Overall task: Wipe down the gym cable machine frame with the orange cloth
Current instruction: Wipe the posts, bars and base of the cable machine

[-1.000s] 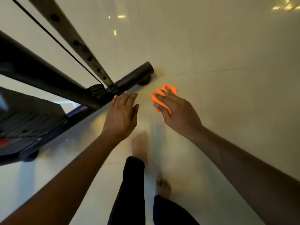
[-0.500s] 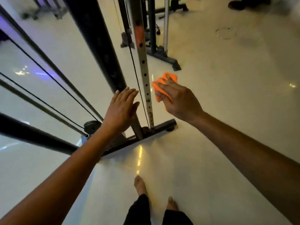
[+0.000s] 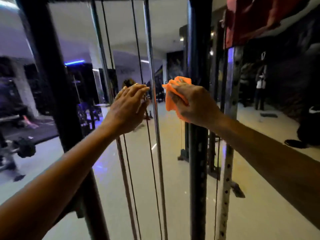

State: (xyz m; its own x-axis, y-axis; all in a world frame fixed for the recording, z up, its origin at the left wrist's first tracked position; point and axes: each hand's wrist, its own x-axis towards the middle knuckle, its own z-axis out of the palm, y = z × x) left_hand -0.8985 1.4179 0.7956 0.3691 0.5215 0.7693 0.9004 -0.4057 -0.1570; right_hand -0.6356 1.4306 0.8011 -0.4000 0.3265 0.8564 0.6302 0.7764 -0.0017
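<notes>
The cable machine frame fills the view: a thick black upright (image 3: pixel 52 84) on the left, thin chrome guide rods (image 3: pixel 152 49) and black cables in the middle, a black post (image 3: pixel 197 161) and a perforated silver upright (image 3: pixel 228 161) on the right. My right hand (image 3: pixel 195 104) grips the bunched orange cloth (image 3: pixel 173 97) just in front of the black post, at about chest height. My left hand (image 3: pixel 128 108) is raised beside it with fingers straight and together, in front of the guide rods and cables; whether it touches them is blurred.
Pale glossy floor (image 3: pixel 173 187) runs behind the frame. Dark gym equipment and a dumbbell (image 3: pixel 26 148) stand at the left. A person in dark clothes (image 3: pixel 308 122) stands at the far right, and a red panel (image 3: pixel 251 18) hangs at the top right.
My view has swung up from the floor and machine base to the uprights. Both hands have risen with it, the right still gripping the cloth, the left still flat.
</notes>
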